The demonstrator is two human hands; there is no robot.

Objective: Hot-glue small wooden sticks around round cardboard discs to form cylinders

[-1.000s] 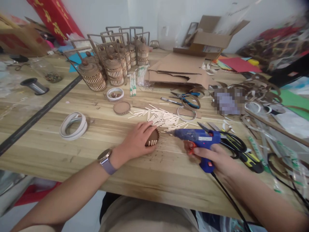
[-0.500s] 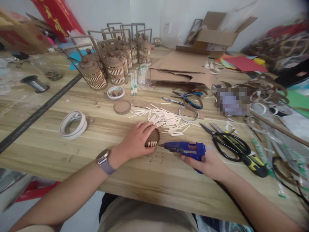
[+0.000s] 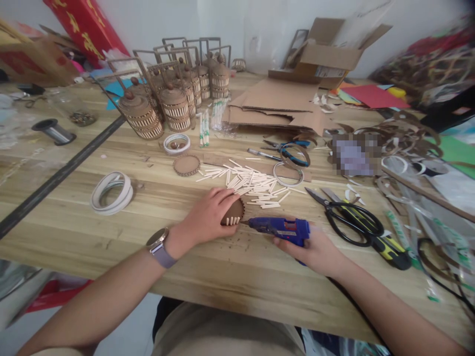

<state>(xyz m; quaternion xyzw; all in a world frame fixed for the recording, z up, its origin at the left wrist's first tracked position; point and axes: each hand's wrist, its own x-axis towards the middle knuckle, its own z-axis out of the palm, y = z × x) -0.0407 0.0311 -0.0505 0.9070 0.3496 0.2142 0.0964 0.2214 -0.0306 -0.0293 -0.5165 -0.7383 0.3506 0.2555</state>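
Near the middle of the tabletop's [image 3: 178, 284] near edge, the left hand [image 3: 210, 217] is curved over a round brown base [image 3: 233, 206], fingers along its far side and thumb along its near side, so the base sits in the half-closed grip with its right part showing. Short pale sticks stand in a row along the base's near rim. The right hand [image 3: 315, 249], farther toward the right edge, is wrapped around a blue glue gun [image 3: 278, 227]; its nozzle points left and ends just beside the base's near right rim, though whether it touches cannot be told. The base thus lies between the two hands, against the left one. Loose sticks [image 3: 256, 182] are heaped just beyond it, toward the far edge, and black-handled scissors [image 3: 354, 225] lie toward the right edge.
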